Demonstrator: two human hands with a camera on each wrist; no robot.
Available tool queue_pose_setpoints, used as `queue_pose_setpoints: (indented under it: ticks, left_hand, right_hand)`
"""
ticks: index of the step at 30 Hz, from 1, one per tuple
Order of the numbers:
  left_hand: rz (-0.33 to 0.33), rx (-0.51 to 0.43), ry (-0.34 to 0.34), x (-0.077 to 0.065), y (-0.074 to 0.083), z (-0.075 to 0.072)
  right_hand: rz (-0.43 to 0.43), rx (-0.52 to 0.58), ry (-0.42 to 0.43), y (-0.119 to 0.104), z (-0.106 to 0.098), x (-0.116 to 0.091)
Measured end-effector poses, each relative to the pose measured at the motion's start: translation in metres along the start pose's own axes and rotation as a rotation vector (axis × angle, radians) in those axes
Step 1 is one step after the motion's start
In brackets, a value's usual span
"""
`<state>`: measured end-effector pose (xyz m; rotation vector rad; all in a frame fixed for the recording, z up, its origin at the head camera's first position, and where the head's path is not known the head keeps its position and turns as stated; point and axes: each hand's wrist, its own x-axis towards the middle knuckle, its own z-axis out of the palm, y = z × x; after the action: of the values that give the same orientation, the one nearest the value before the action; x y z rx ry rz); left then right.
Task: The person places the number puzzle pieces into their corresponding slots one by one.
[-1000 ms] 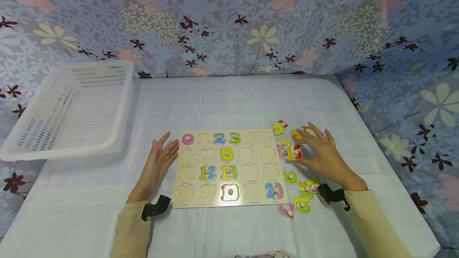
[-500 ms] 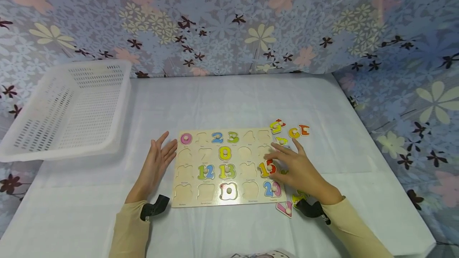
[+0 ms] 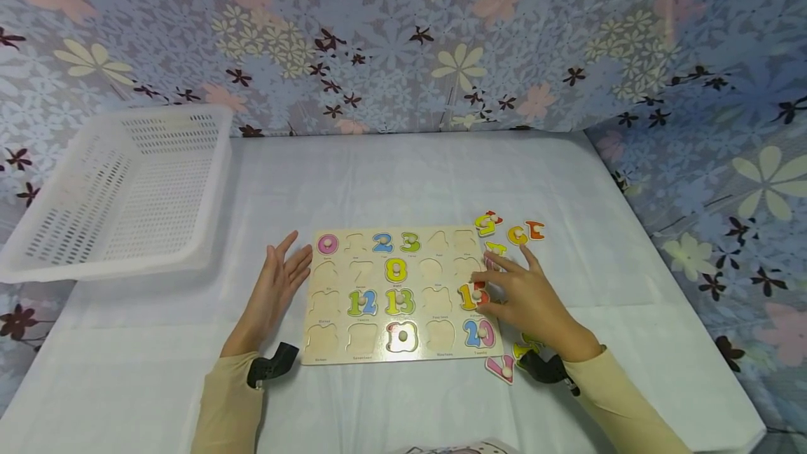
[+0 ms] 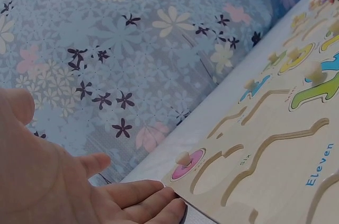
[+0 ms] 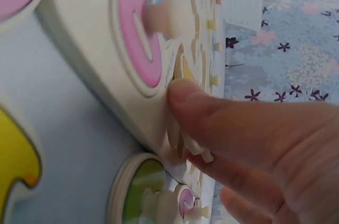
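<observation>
Between the thumb and fingers of my right hand (image 3: 532, 303) is a knobbed wooden number 15 piece (image 3: 468, 295), yellow and red. It lies at the fifteen recess, near the right edge of the pale wooden number puzzle board (image 3: 419, 328). In the right wrist view, my thumb (image 5: 196, 107) presses at the piece's edge and the fingers are partly hidden behind it. My left hand (image 3: 274, 293) rests palm inward by the board's left edge, holding nothing. Its fingertips are right at the board's corner in the left wrist view, near the pink 0 piece (image 4: 188, 166).
Loose number pieces lie right of the board, among them a pink 7 (image 3: 501, 368), a yellow piece (image 3: 487, 225), an orange one (image 3: 517, 235) and a red one (image 3: 535, 230). My right forearm covers others. A white plastic basket (image 3: 217, 181) stands at the back left.
My right hand has moved left from the loose pieces to the board, carrying the 15 piece to the fifteen recess; lately it shifted only slightly. The left hand has stayed in place.
</observation>
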<state>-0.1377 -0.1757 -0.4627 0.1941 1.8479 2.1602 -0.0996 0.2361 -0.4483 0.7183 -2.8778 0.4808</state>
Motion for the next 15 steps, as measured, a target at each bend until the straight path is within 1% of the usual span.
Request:
queue_pose_setpoints:
  ticks: [4,11,15]
  left_hand:
    - [0.002,0.002,-0.002,0.0002,-0.0007,-0.0008]
    - [0.007,0.009,-0.003,0.0001,-0.0011,-0.0010]
    - [0.008,0.013,-0.006,0.0002,-0.0010,-0.0007]
  right_hand:
    - [-0.003,-0.004,-0.001,-0.0019,0.0003,0.0003]
    - [-0.033,-0.037,-0.043,-0.0051,-0.0018,0.0000]
    - [-0.036,-0.028,-0.050,-0.0052,-0.0025,-0.0014]
